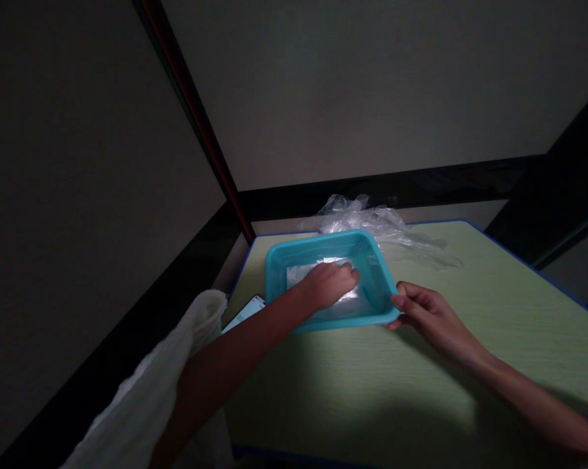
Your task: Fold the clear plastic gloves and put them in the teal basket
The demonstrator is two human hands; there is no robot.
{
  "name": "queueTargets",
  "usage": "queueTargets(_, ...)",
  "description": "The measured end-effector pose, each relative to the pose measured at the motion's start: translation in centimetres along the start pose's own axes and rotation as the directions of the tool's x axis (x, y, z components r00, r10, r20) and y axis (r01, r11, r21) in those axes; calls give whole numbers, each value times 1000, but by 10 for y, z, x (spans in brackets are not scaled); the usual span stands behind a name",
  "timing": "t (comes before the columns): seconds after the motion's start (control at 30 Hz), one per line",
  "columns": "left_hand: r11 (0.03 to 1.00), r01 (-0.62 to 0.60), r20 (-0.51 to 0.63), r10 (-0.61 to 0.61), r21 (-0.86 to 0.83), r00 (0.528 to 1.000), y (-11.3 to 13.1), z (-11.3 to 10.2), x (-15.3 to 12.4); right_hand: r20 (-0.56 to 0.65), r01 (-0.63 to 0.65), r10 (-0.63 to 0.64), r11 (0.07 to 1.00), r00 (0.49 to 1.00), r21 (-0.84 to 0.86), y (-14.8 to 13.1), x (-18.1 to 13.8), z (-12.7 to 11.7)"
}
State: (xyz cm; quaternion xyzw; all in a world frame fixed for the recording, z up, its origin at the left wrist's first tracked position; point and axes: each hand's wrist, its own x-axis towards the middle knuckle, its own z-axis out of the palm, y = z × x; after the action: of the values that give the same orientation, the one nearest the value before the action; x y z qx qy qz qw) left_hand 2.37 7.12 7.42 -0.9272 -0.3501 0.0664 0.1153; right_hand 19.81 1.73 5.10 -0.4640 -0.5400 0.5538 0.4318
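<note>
A turquoise plastic basin stands on the table, its near right corner gripped by my right hand with the thumb over the rim and fingers beneath. My left hand reaches inside, fingers curled, over a shiny, clear plastic packet on the basin's bottom. What the left fingers hold, if anything, is hidden under the hand. Behind the basin lies a crumpled heap of clear plastic bags.
A phone with a lit screen lies left of the basin, partly behind my left forearm. The pale green table has a blue edge and stands against walls at the back and left.
</note>
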Motion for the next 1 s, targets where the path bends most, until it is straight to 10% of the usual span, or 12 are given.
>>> queueTargets(1.0, 974, 143, 30, -140, -177, 990, -15, -11, 4, 29, -23, 21, 998, 999, 67, 0, 0, 0)
